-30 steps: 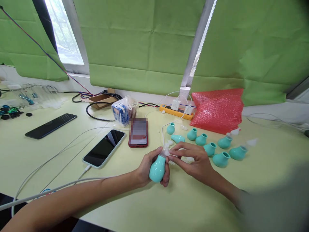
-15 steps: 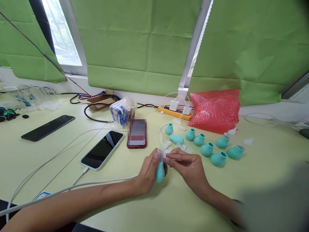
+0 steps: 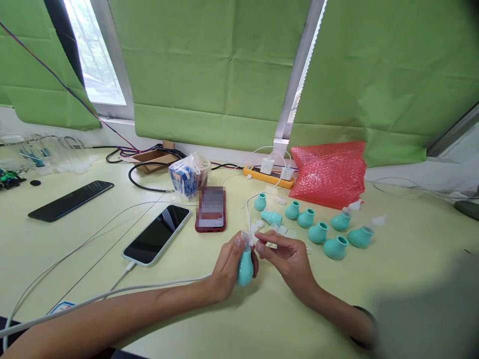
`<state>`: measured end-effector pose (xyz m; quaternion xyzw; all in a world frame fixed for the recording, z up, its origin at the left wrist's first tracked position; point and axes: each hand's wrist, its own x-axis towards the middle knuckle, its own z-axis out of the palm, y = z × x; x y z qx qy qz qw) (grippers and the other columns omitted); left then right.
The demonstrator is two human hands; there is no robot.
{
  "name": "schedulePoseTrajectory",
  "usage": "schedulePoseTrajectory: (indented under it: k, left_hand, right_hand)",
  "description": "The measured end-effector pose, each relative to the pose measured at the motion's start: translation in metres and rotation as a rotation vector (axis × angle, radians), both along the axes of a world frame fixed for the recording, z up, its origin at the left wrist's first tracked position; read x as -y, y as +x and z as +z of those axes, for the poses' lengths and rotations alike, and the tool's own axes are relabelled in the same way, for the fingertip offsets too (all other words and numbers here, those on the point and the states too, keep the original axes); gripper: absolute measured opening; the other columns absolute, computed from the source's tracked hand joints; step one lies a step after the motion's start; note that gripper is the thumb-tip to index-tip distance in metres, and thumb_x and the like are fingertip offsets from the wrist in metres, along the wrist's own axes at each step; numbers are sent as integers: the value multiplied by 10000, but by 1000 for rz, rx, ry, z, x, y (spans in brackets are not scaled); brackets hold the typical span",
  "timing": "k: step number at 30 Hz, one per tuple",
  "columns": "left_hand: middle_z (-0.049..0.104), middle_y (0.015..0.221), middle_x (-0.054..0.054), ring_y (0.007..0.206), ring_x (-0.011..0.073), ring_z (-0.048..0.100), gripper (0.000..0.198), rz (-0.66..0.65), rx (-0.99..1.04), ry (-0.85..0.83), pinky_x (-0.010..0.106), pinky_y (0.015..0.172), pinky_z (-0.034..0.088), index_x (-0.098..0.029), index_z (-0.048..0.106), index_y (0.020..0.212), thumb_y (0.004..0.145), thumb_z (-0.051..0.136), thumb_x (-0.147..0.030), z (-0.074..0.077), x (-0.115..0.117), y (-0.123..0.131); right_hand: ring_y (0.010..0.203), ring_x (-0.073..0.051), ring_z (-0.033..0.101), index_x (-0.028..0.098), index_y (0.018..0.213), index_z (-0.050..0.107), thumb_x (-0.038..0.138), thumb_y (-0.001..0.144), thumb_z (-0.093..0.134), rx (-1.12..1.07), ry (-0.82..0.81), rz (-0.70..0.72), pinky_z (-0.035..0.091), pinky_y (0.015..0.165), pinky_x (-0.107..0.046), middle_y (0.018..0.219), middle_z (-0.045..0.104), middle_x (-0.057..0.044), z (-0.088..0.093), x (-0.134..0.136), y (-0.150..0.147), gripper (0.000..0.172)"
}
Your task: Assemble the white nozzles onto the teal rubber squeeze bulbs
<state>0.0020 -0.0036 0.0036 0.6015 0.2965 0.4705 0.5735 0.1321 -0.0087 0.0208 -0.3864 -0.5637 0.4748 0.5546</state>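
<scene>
Left hand fingers curl closed around a teal bulb. Right hand fingers pinch the clear tip just above them. The bulb looks soft and light, best gripped around its belly.

Your pale table carries, just past & right of your right hand, a loose row of teal bulbs. Red bubble bag & orange power strip lie farther back. Beyond your left hand: red phone, bagged cartons. Left of it: white phone w/ cable, black phone well off.
</scene>
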Motion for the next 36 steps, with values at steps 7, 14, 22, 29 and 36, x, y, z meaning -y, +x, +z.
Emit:
schedulePoseTrajectory:
  k: [7,14,22,29,36]
  left_hand:
    - [495,542,-3,466,99,412,388,64,-150,89,223,477,341,-157,422,712,860,197,-437,-5,-4,-1]
    - [509,575,15,480,108,428,427,55,-184,146,235,486,354,-152,431,722,855,163,-458,-5,-4,-2]
    - [524,590,20,500,112,441,391,84,-283,230,236,508,361,-154,437,750,873,157,-399,-8,-6,-3]
    - [525,577,31,486,124,449,354,116,-438,373,254,502,362,-167,428,700,876,169,-331,-7,-11,-5]
    - [507,566,26,480,131,431,348,82,-439,377,256,505,342,-184,424,686,875,171,-330,-6,-10,-6]
  right_hand:
    - [585,-106,502,210,673,696,163,645,623,58,14,-23,442,534,-228,592,541,-2,1,-3,-1,92]
    - [514,-92,466,196,698,694,202,622,636,25,-79,61,398,477,-233,599,557,-7,1,-8,3,96]
    - [513,-93,447,176,609,692,239,592,657,107,-108,95,372,478,-233,535,543,-2,9,-12,8,75]
    - [516,-88,439,161,596,684,249,584,669,148,-158,197,383,473,-223,547,560,-9,9,-21,16,90]
    - [556,-117,474,174,616,672,193,641,623,218,113,133,400,514,-260,548,553,-14,2,-19,16,58]
